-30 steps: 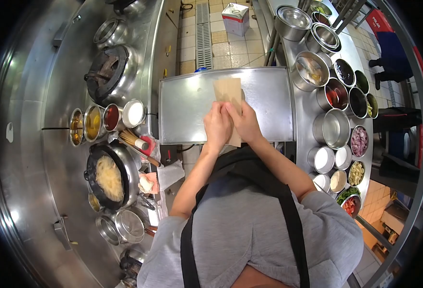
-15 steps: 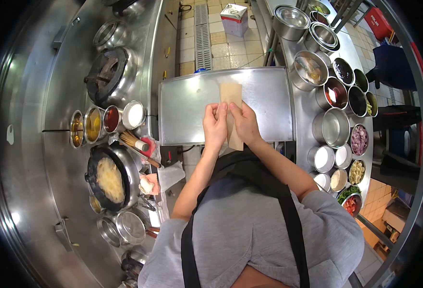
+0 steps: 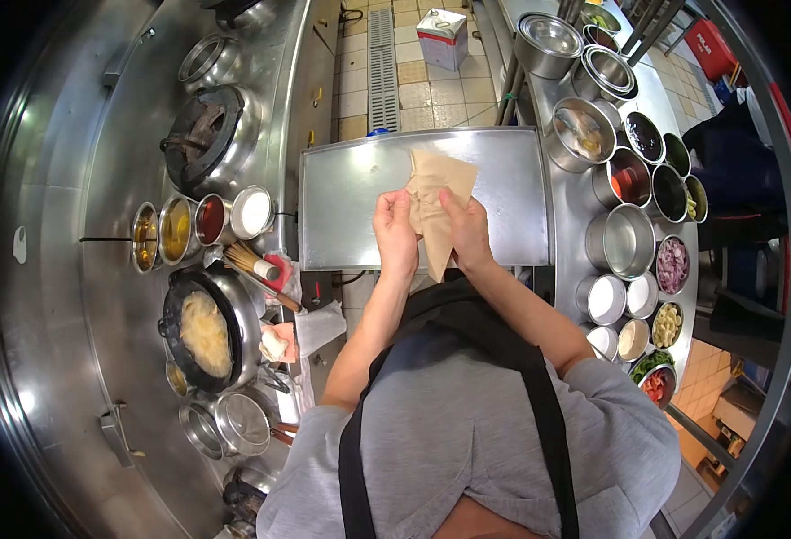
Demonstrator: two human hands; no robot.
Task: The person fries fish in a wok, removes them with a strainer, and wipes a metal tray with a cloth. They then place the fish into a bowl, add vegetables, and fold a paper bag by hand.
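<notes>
A piece of folded brown paper [image 3: 433, 171] is held up between my two hands over a metal tray-like work surface [image 3: 342, 216]. It looks creased across the middle, flares wide at the top and tapers to a point toward my apron. My left hand [image 3: 396, 235] pinches its left edge, thumb on the near face. On the opposite edge my right hand [image 3: 470, 232] grips it, the thumb pressed flat against the paper and the other fingers behind. Both forearms reach forward from my body.
At left, pale food fries in a wok [image 3: 205, 334] beside a second burner [image 3: 200, 139] and containers of oil [image 3: 176, 232]. The right counter carries several steel pots [image 3: 623, 238] and bowls of chopped red onion [image 3: 672, 265]. A square tin [image 3: 442, 40] stands on the floor ahead.
The brown paper was a narrow straight strip; now it is spread wider and crumpled at the middle. My hands have moved slightly apart. A person at far right has shifted.
</notes>
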